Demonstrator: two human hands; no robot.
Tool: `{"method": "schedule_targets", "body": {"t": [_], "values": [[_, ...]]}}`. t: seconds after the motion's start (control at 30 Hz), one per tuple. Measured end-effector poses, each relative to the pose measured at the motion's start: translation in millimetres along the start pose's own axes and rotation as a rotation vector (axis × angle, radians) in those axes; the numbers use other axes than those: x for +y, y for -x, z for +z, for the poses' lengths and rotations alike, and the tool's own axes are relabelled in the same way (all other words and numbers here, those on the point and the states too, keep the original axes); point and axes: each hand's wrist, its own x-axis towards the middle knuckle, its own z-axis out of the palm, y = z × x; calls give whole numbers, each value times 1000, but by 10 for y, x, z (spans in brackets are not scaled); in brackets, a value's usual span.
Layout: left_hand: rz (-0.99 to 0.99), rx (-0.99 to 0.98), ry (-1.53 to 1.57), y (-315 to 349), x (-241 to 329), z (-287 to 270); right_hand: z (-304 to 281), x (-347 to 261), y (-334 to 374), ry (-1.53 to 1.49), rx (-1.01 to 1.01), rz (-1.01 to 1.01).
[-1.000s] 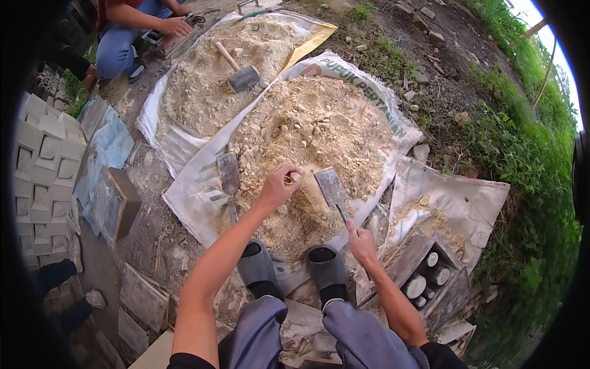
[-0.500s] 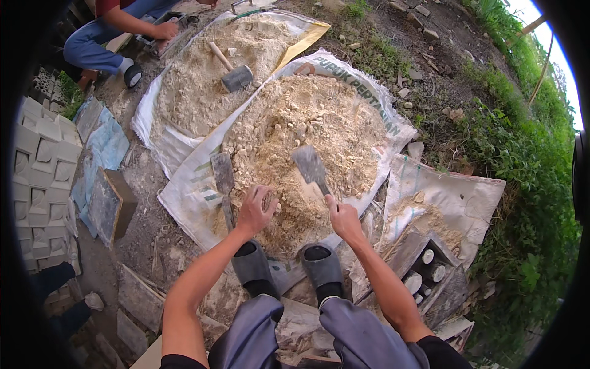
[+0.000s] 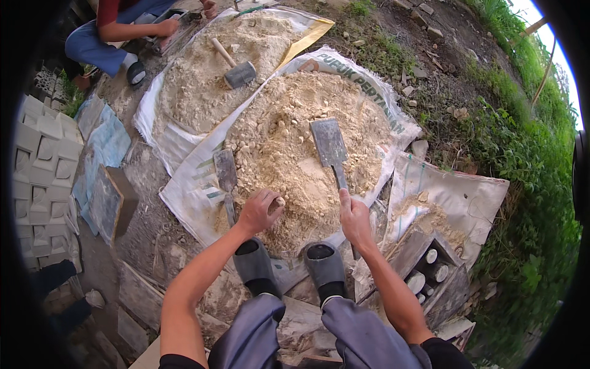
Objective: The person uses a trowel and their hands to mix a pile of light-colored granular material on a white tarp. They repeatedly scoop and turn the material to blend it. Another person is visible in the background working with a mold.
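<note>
My right hand (image 3: 357,222) is wrapped round the handle of a flat trowel (image 3: 329,142), whose grey rectangular blade is over the pale, crumbly heap (image 3: 279,132). At the heap's near edge, my left hand (image 3: 258,212) is curled with the fingers toward the thumb. A small pale lump (image 3: 281,202) shows at its fingertips. Just left of that hand lies a second flat-bladed tool (image 3: 225,171), its handle partly hidden by the hand and wrist. The heap rests on a white woven sack (image 3: 184,195).
Behind, a mallet (image 3: 239,75) lies on another heap (image 3: 184,92). A person (image 3: 110,37) crouches at far left, hands on a box-like form. Pale moulded blocks (image 3: 46,178) stand left. A wooden box with white cylinders (image 3: 424,270) sits right. My sandalled feet (image 3: 324,264) flank the sack's near edge.
My right hand has moved slightly right and nearer; the trowel blade has swung right and now faces up flatter. My left hand has shifted slightly, its fingers more curled.
</note>
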Motion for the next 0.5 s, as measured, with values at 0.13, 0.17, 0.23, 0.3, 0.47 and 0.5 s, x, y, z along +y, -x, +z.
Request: {"method": "schedule_targets", "body": {"t": [0.13, 0.17, 0.23, 0.3, 0.47, 0.5], "values": [[-140, 129, 101, -163, 11, 32, 257, 277, -72, 168, -27, 5], [-119, 141, 117, -280, 52, 61, 302, 619, 1, 245, -3, -19], [-107, 169, 121, -454, 88, 38, 278, 818, 50, 273, -28, 12], [-84, 191, 83, -562, 120, 51, 198, 795, 253, 191, -127, 155], [17, 107, 12, -796, 192, 285, -151, 578, 339, 47, -4, 113], [35, 96, -14, -737, 168, 329, -201, 474, 290, -3, 22, 98]]}}
